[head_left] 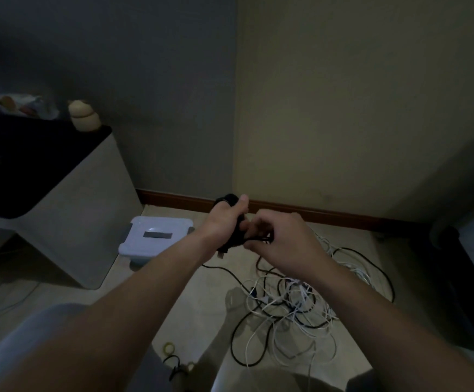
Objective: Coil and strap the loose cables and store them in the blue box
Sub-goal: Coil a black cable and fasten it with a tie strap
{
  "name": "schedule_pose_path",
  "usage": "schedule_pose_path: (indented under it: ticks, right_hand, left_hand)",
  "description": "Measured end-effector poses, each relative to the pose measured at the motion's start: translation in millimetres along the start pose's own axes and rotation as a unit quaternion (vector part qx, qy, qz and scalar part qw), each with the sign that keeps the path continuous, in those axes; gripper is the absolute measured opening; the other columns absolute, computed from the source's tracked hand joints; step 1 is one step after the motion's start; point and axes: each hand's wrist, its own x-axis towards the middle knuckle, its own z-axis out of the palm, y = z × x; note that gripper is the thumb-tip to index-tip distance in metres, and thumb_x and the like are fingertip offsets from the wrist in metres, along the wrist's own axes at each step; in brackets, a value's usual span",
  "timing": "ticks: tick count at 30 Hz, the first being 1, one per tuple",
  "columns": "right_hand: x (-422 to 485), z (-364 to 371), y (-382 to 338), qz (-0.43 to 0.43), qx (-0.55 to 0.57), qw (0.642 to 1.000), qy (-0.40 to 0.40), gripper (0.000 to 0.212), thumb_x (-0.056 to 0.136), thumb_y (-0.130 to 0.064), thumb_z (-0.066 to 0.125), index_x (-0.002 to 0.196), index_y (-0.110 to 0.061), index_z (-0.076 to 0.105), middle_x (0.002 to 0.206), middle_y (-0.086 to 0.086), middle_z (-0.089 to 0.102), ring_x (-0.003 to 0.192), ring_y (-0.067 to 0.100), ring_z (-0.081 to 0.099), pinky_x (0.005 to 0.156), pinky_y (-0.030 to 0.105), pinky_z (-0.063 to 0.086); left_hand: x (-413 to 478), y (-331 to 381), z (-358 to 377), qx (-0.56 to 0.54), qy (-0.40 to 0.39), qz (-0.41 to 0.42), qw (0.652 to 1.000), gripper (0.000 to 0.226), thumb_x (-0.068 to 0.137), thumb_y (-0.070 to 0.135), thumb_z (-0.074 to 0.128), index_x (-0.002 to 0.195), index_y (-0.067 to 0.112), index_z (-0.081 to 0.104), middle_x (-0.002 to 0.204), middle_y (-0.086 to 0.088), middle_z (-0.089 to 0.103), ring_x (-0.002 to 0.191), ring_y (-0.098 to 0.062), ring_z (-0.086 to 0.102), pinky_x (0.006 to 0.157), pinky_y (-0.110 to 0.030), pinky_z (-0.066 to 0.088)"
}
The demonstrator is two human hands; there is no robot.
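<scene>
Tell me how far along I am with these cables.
Early on. Nothing visibly stored: the blue box sits shut. In hand: the left hand grips a black coil while the right hand pinches its loose end. Left: strapping it, then the tangle of white and black cables on the floor.

No legible writing in this dim, soft view.

The only possible label is a dark rectangular strip [157, 235] lying across the middle of the pale lid [142, 246] of the blue box [140, 260], on the floor at about 8 o'clock from the middle of the view. No letters, numbers or logo can be made out on the strip, and it is unclear whether it is a label at all.
</scene>
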Motion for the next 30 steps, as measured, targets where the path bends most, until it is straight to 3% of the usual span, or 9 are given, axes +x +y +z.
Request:
schedule_pose_path:
  ticks: [5,8,13,15,18,21,25,28,30]
  right_hand:
    - [-3.8,0.5,-13.0,-0.045,-0.082,0.995,0.030,0.033,0.079,-0.043,0.077,0.081,-0.031,0.047,0.071,-0.014,0.057,0.068,0.012,0.056,0.056,0.036,0.047]
    - [-4.2,-0.1,-13.6,-0.061,-0.149,0.986,0.044,0.043,0.073,-0.052,0.075,0.079,-0.030,0.038,0.062,-0.011,0.050,0.058,0.015,0.052,0.045,0.029,0.032]
    - [1.1,-5.9,-6.9,0.026,-0.213,0.976,0.044,0.060,0.050,-0.080,0.061,0.066,-0.030,0.031,0.055,-0.010,0.045,0.052,0.011,0.043,0.045,0.028,0.024]
    - [3.4,-13.4,0.0,0.041,-0.090,0.995,-0.010,0.061,0.048,-0.072,0.075,0.068,-0.025,0.040,0.056,-0.011,0.051,0.052,0.006,0.044,0.046,0.029,0.032]
    - [2.3,-32.0,16.0,0.045,0.119,0.984,-0.124,0.042,0.065,-0.033,0.091,0.077,-0.030,0.051,0.062,-0.016,0.054,0.056,0.002,0.047,0.053,0.019,0.039]
    - [2.2,-41.5,27.9,0.042,0.119,0.979,-0.160,0.033,0.076,-0.017,0.084,0.076,-0.030,0.054,0.066,-0.014,0.053,0.059,0.004,0.049,0.058,0.022,0.042]
    - [3.8,-47.9,36.4,0.068,-0.037,0.981,-0.177,0.031,0.075,-0.044,0.083,0.071,-0.025,0.058,0.063,-0.012,0.054,0.057,0.004,0.049,0.059,0.030,0.040]
    - [3.2,-47.0,34.5,0.078,-0.106,0.981,-0.145,0.042,0.072,-0.059,0.080,0.066,-0.023,0.058,0.062,-0.008,0.056,0.057,0.008,0.051,0.057,0.031,0.038]
    - [3.1,-45.4,32.0,0.083,-0.072,0.990,-0.093,0.045,0.068,-0.058,0.082,0.067,-0.020,0.059,0.057,-0.009,0.056,0.052,0.005,0.048,0.054,0.029,0.036]
  left_hand:
    - [-5.2,3.6,3.3,0.142,-0.019,0.066,0.987,0.048,0.103,0.041,0.047,0.065,0.013,0.054,0.060,-0.007,0.055,0.056,-0.020,0.053,0.059,-0.032,0.039]
    - [-11.7,3.4,5.9,0.213,-0.079,0.069,0.971,0.032,0.096,0.022,0.045,0.069,0.011,0.059,0.048,-0.002,0.059,0.040,-0.013,0.051,0.044,-0.024,0.036]
    - [-15.0,1.7,7.6,0.201,-0.184,0.009,0.962,0.032,0.102,0.026,0.044,0.080,0.008,0.057,0.058,-0.017,0.051,0.042,-0.023,0.047,0.045,-0.031,0.030]
    - [-16.7,2.0,6.2,0.180,-0.219,-0.004,0.959,0.030,0.102,0.024,0.042,0.081,0.007,0.055,0.053,-0.011,0.048,0.040,-0.020,0.044,0.045,-0.030,0.031]
    - [-17.6,3.0,1.6,0.155,-0.231,-0.036,0.960,0.035,0.104,0.035,0.042,0.085,0.009,0.055,0.049,-0.005,0.049,0.041,-0.019,0.041,0.045,-0.027,0.031]
    - [-18.5,6.3,-1.7,0.198,-0.251,-0.026,0.947,0.042,0.096,0.049,0.054,0.086,0.009,0.058,0.054,-0.009,0.056,0.043,-0.021,0.043,0.047,-0.029,0.032]
    - [-21.2,5.3,5.8,0.317,-0.241,0.010,0.917,0.032,0.082,0.038,0.074,0.082,0.011,0.059,0.055,-0.001,0.059,0.042,-0.014,0.048,0.041,-0.023,0.037]
    - [-21.3,2.2,7.4,0.339,-0.236,0.006,0.911,0.024,0.089,0.032,0.070,0.087,0.013,0.055,0.059,-0.002,0.057,0.043,-0.013,0.051,0.042,-0.022,0.041]
    - [-23.4,5.0,4.0,0.326,-0.256,-0.005,0.910,0.018,0.094,0.025,0.061,0.098,0.009,0.056,0.059,-0.006,0.060,0.046,-0.018,0.056,0.045,-0.021,0.044]
